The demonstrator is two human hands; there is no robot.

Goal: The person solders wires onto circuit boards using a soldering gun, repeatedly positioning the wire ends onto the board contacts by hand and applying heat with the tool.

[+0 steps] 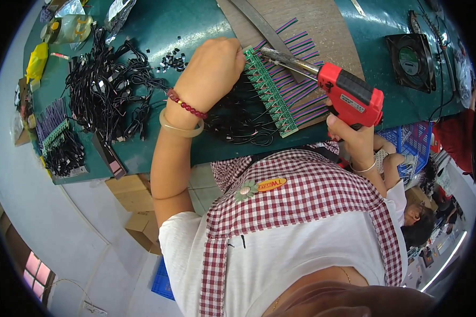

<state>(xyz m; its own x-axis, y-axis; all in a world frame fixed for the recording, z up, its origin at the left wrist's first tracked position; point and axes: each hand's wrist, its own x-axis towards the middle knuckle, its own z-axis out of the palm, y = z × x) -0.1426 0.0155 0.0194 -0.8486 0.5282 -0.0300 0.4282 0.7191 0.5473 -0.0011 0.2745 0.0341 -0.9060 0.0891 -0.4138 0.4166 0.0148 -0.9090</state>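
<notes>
My right hand [353, 138] is wrapped round the grip of a red and black soldering gun [349, 95]. Its metal nose slants up and left, with the tip over the far end of a long green circuit board strip [272, 95]. My left hand [214, 63] is curled closed beside that same end; its fingertips are hidden, and what they pinch cannot be made out. Black cables [238, 121] run along the left side of the strip. Striped multicoloured wires [304, 90] fan out from its right side over a brown board [328, 31].
A big heap of black cables [108, 84] lies to the left, near small black parts [173, 61]. Another wired strip [55, 134] is at the far left. A flat metal bar [262, 21] crosses the brown board. A black fan [410, 62] stands right; another person [418, 216] sits beyond.
</notes>
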